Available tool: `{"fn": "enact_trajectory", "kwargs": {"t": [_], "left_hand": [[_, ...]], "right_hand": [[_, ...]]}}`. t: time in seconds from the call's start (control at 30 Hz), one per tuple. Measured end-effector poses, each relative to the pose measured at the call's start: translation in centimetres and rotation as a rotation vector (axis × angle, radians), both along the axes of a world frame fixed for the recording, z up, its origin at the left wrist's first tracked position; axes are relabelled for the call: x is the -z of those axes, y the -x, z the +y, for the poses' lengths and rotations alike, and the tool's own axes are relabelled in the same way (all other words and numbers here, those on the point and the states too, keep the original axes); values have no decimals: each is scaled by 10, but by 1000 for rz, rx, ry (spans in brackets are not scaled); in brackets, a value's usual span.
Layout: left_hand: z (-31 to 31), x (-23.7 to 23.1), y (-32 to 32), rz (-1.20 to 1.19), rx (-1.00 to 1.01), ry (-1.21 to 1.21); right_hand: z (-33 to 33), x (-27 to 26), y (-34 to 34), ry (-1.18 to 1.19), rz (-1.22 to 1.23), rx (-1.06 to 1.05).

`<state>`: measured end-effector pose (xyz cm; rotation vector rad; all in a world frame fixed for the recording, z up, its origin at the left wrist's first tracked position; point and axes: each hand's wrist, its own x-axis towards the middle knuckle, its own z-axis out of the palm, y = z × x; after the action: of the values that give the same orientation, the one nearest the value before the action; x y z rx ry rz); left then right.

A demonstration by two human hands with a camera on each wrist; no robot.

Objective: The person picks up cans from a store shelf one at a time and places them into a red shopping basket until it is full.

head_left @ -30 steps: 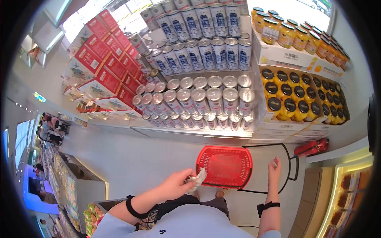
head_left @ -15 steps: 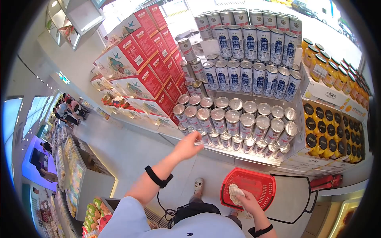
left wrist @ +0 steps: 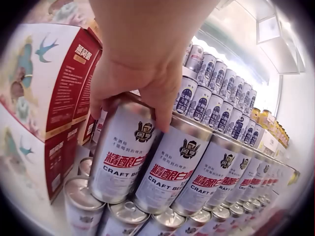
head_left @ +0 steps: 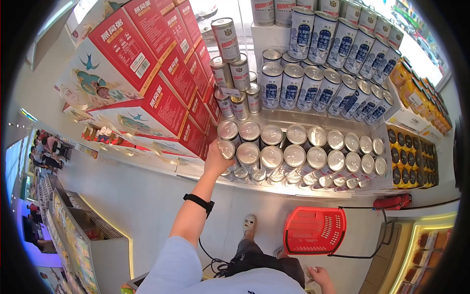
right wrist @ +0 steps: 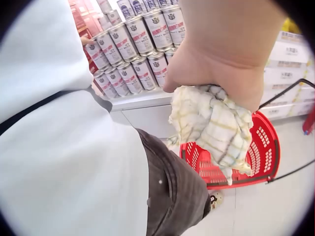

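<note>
Display shelf: The white stepped display shelf (right wrist: 142, 100) carries rows of cans; its left end meets a tall stack of red-and-white cardboard cartons (head_left: 139, 49).
Basket: The red plastic basket with a black handle (head_left: 303, 232) rests on the floor (head_left: 161, 206), in front of the shelf's right half.
Can: The silver-and-white metal cylindrical can with red lettering (left wrist: 120, 157) is at the shelf's front-left corner, ending the upper front row, over a lower layer of cans (left wrist: 170, 219). Whether its base touches their lids cannot be told.
Can's handling: It is probably full, so fairly heavy for its size; the thin wall should be stiff but dentable, and the smooth metal slippery.
Place to hold: The upper body below the rim seems best, since the neighbouring can (left wrist: 172, 162) leaves little finger room.
Left hand: The left hand (head_left: 216, 159) grips the can's top from above, its digits spread to either side.
Cloth: The crumpled pale checked cloth (right wrist: 211, 125) looks light and limp; any fold serves as a hold. The right hand (right wrist: 216, 73) holds it bunched.
Change: Half a second ago the left hand is empty, in front of the lower cans; now it has the can. The right hand, then over the basket, is now left of it in the head view.
</note>
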<state>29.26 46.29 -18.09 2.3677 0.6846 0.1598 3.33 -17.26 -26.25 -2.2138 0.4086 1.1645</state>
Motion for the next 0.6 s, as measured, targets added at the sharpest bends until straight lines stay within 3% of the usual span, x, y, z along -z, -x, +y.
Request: {"fn": "enact_trajectory", "kwargs": {"t": [0.07,0.2,0.27,0.37,0.43,0.53,0.6], "left_hand": [[2,-2,1,4,15,63],[-11,-10,30,-119,93,-119],[-40,-39,53,-161,178,-185],[-89,-87,88,13,345,-218],[-130,-98,101,119,472,-182],[-210,-84,104,284,698,-88],[-275,-41,100,338,841,-35]], "right_hand": [[-9,4,17,17,3,55],[-12,5,28,55,75,97],[-17,0,35,77,143,151],[-28,-2,30,75,216,128],[-61,45,58,14,239,119],[-94,94,88,-29,186,136],[-111,111,105,-64,186,208]]}}
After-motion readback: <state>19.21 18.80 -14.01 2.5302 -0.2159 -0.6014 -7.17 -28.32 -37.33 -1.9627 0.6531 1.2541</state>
